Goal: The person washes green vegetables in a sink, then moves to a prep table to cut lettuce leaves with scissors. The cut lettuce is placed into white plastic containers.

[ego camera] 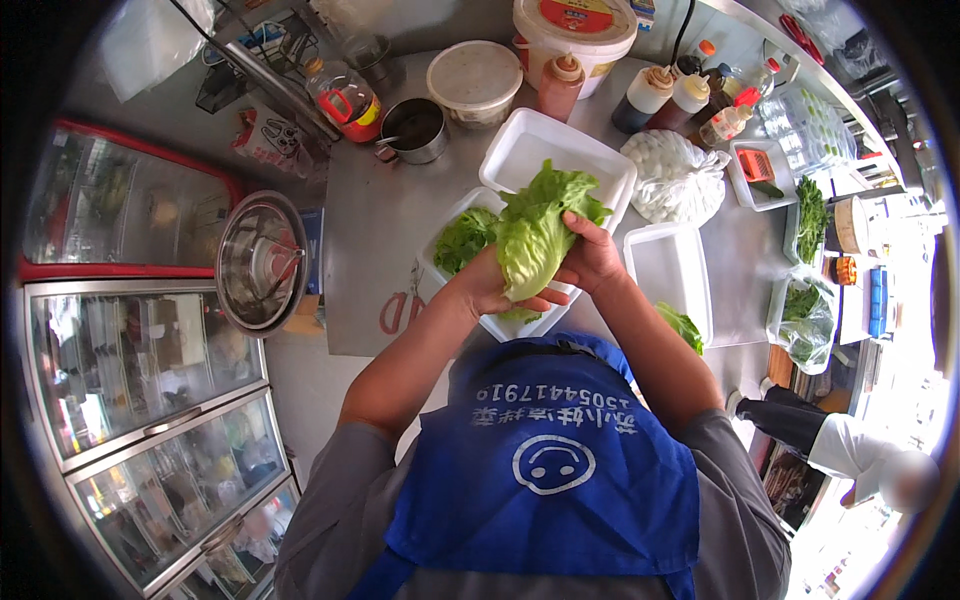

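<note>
Green lettuce leaves (536,240) are held between both hands, above white plastic tubs. My left hand (491,281) is under the lower left side of the leaves, its fingertips showing beneath them. My right hand (592,251) grips their right side, thumb on top. Beneath the hands, a white tub (431,251) holds leafy greens (466,240). Behind it is a larger white tub (551,135), its visible inside bare. To the right, a white tray (667,262) has a lettuce leaf (681,326) at its near end.
A steel pot (415,131), lidded tub (475,79), large bucket (574,37) and sauce bottles (645,97) line the back. A bag of white balls (675,176) sits right of the tubs. A steel bowl (261,262) is left of the steel table (360,300). A person (847,446) is at far right.
</note>
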The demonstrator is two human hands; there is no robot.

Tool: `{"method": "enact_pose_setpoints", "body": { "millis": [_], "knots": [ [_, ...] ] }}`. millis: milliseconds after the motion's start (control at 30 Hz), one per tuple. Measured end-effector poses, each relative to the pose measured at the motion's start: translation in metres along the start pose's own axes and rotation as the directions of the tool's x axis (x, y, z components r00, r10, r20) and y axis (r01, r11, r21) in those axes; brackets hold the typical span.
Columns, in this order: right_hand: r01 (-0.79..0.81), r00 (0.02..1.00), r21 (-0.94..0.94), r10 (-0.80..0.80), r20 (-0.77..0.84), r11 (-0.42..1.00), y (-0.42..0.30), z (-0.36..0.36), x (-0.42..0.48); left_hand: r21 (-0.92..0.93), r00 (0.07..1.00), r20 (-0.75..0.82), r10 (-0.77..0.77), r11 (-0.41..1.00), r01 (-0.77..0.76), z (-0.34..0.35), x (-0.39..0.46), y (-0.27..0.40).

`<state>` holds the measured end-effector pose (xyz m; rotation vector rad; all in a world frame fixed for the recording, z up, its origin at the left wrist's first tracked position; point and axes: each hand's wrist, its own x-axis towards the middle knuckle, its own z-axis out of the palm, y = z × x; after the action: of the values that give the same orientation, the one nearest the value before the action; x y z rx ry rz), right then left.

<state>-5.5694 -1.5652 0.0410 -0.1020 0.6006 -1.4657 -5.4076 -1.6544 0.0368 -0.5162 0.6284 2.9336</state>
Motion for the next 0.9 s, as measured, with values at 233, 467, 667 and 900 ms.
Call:
{"method": "enact_pose_setpoints", "body": {
  "millis": [233, 467, 667, 900],
  "knots": [
    [0.18, 0.949, 0.102, -0.145, -0.281, 0.978, -0.011, -0.011, 0.006, 0.08, 0.947, -0.29, 0.14, 0.989, -0.122, 0.001, -0.009, -0.004],
    [0.214, 0.913, 0.124, -0.154, -0.378, 0.969, -0.01, -0.031, 0.012, 0.065, 0.946, -0.256, 0.2, 0.98, -0.19, -0.009, -0.009, -0.002],
    [0.204, 0.913, 0.105, -0.151, -0.379, 0.973, -0.007, -0.033, 0.006, 0.112, 0.933, -0.247, 0.262, 0.964, -0.242, -0.007, -0.013, -0.002],
    [0.359, 0.853, 0.073, -0.295, -0.43, 0.93, -0.043, -0.04, -0.019, 0.833, 0.34, -0.462, 0.819, 0.27, 0.483, -0.113, -0.112, -0.011]
  ]
}}
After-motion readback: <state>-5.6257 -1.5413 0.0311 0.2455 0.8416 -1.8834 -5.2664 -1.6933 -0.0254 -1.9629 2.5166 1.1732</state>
